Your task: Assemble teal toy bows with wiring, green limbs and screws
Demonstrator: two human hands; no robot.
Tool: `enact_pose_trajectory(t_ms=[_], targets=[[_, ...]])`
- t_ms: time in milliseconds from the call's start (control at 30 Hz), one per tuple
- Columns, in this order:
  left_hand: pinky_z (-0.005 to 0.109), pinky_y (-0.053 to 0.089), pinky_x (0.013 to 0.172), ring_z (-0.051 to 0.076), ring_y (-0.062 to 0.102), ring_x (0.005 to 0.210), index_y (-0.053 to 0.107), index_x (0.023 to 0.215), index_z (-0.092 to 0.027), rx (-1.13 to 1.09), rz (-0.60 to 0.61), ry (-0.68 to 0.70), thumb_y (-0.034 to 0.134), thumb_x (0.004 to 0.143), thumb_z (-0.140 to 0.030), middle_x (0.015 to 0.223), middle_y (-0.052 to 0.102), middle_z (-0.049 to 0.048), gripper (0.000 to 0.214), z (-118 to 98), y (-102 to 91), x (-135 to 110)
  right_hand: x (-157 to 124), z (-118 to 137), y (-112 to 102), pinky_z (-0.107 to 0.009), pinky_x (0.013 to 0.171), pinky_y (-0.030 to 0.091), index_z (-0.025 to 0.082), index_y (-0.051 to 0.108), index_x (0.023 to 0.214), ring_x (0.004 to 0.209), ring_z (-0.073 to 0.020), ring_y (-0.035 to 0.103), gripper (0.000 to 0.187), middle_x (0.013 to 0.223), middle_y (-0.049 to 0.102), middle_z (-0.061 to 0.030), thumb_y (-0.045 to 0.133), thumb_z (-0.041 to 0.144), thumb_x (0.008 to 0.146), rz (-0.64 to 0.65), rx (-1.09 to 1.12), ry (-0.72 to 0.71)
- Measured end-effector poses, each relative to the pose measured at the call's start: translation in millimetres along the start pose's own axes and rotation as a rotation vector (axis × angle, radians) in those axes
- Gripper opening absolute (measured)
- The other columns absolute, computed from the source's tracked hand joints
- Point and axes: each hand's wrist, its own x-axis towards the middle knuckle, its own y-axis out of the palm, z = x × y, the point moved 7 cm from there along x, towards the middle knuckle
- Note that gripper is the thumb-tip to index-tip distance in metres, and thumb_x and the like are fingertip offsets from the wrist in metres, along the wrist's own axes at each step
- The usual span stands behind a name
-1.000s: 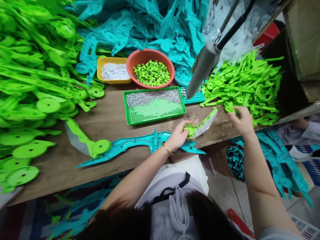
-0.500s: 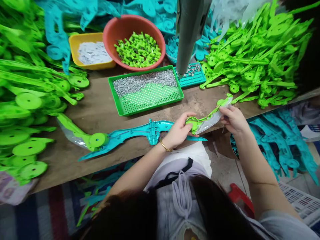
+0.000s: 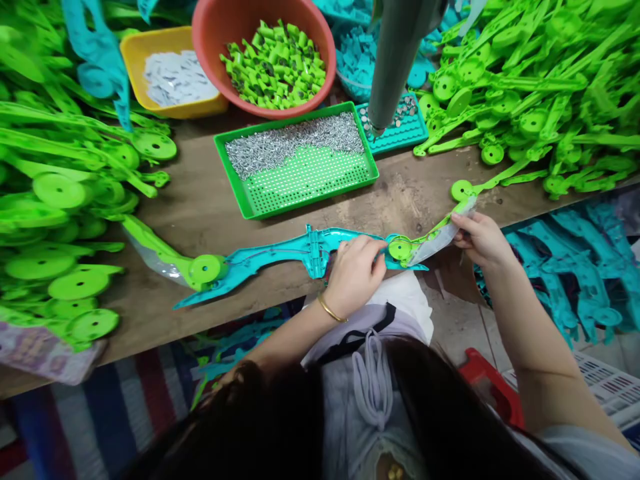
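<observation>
A blue plastic toy bow body (image 3: 280, 251) lies along the front edge of the bench. My left hand (image 3: 357, 275) rests over its right half, fingers curled against it close to the round joint. A green bow limb (image 3: 400, 249) with a translucent strip (image 3: 434, 244) has its round end at the body's right end; whether it is fully seated I cannot tell. Its outer part is pinched between thumb and fingers of my right hand (image 3: 477, 239). Another green limb (image 3: 205, 269) sits at the body's left end. A thin cord runs along the body.
Behind the bow stands a green tray (image 3: 250, 200) of small screws, beside a blue tray (image 3: 400, 141) of metal bits under a dark metal shaft (image 3: 397, 73). A red bowl (image 3: 200, 47) and yellow tub (image 3: 131, 63) hold parts. Green limbs (image 3: 530, 87) are heaped right and left (image 3: 60, 193).
The right limb's round end has moved from my left hand's grasp onto the body's right end. My left hand has shifted onto the blue body. The view has tilted slightly.
</observation>
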Motion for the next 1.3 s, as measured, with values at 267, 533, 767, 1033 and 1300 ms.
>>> enact_pose_trajectory(t_ms=[267, 533, 767, 1033, 1300], targets=[[0.037, 0.032, 0.074, 0.022, 0.056, 0.081, 0.07, 0.103, -0.019, 0.313, -0.082, 0.173, 0.048, 0.099, -0.027, 0.081, 0.069, 0.0057, 0.024, -3.4, 5.8, -2.6, 7.4, 4.9, 2.6, -0.014, 0.033, 0.016, 0.018, 0.052, 0.066, 0.04, -0.0024, 0.034, 0.05, 0.046, 0.045, 0.0066, 0.09, 0.046, 0.051, 0.014, -0.098, 0.013], [0.04, 0.03, 0.083, 0.022, 0.05, 0.09, 0.071, 0.093, -0.024, 0.329, -0.024, 0.281, 0.054, 0.095, -0.023, 0.089, 0.067, 0.0033, 0.017, 4.3, -9.4, 7.1, 15.2, 9.8, 8.4, -0.016, 0.033, 0.013, 0.017, 0.052, 0.065, 0.039, -0.0024, 0.032, 0.044, 0.046, 0.045, 0.0053, 0.086, 0.044, 0.058, 0.074, -0.2, 0.051], [0.042, 0.031, 0.091, 0.023, 0.05, 0.096, 0.071, 0.091, -0.023, 0.31, 0.017, 0.316, 0.054, 0.094, -0.021, 0.099, 0.063, 0.006, 0.018, 12.7, 2.9, 13.4, 21.8, 13.8, 10.5, -0.018, 0.034, 0.015, 0.02, 0.048, 0.064, 0.038, -0.0035, 0.031, 0.04, 0.045, 0.043, 0.0058, 0.079, 0.045, 0.068, 0.027, -0.325, 0.047], [0.043, 0.036, 0.09, 0.024, 0.053, 0.094, 0.07, 0.092, -0.019, 0.348, -0.001, 0.213, 0.051, 0.095, -0.023, 0.096, 0.064, 0.0077, 0.019, 27.3, -5.9, 24.5, 26.2, 62.1, 29.8, -0.029, 0.055, 0.04, 0.018, 0.057, 0.088, 0.059, -0.0177, 0.054, 0.04, 0.065, 0.059, -0.0041, 0.07, 0.055, 0.078, -0.266, -1.145, -0.305], [0.044, 0.035, 0.094, 0.025, 0.056, 0.094, 0.068, 0.089, -0.018, 0.342, 0.011, 0.111, 0.052, 0.094, -0.026, 0.091, 0.065, 0.0068, 0.019, 24.9, -8.0, 32.1, -28.0, 30.8, 117.0, -0.031, 0.07, 0.042, 0.021, 0.064, 0.112, 0.092, -0.0229, 0.064, 0.028, 0.106, 0.067, -0.008, 0.054, 0.039, 0.092, 0.295, -1.51, -0.597]])
